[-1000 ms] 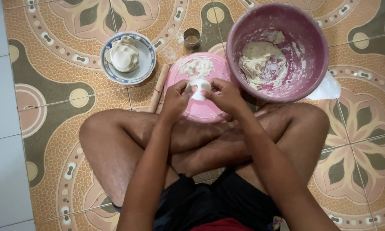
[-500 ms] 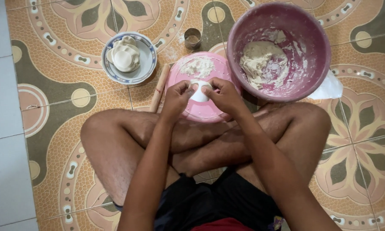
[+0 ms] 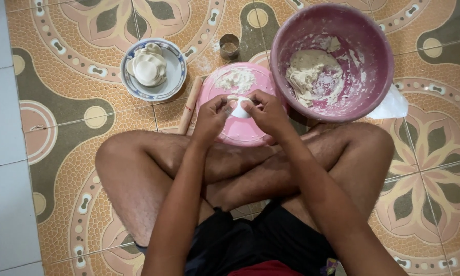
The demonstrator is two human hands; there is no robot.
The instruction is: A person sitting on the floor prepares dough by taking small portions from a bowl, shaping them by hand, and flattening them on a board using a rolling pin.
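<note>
Dough piece (image 3: 239,109) between both hands (image 3: 240,115)

White plastic bag (image 3: 392,105) lies beside the pink basin (image 3: 378,76)

Even, soft daylight from above, faint shadows under the legs, no glare, sharp centre, slight wide-angle bending at edges

Pink board (image 3: 238,134), pink-purple basin (image 3: 378,61) — white dough (image 3: 238,109), orange-green floral floor tiles (image 3: 61,102)
</note>
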